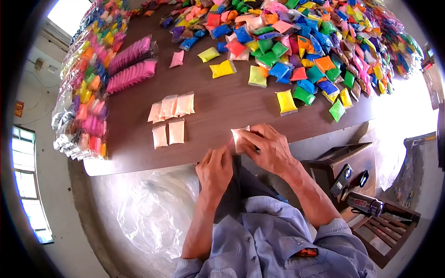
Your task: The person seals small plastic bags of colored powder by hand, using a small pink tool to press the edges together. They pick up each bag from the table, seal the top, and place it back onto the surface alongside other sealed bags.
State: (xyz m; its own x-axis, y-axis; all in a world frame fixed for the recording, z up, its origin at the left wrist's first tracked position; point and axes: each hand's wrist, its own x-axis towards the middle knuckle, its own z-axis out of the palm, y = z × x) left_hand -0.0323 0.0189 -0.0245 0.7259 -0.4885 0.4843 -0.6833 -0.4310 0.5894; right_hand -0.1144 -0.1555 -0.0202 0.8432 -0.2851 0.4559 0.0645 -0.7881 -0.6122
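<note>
My right hand (269,149) grips a small pale peach packet (238,138) at the front edge of the table, with thumb and fingers closed on its right side. Just left of the packet is my left hand (215,169), its fingers pinched together. A small reddish blur shows at its fingertips, too indistinct to name. More peach packets lie to the left: several overlapping in a row (172,106), and a pair of packets (176,132) below them side by side.
A large heap of colourful packets (278,51) covers the back and right of the brown table (208,102). Pink packets (132,76) lie in two rows at left, beside stacked bagged packets (85,92). A wooden stool (389,231) with a flask (364,203) stands at lower right.
</note>
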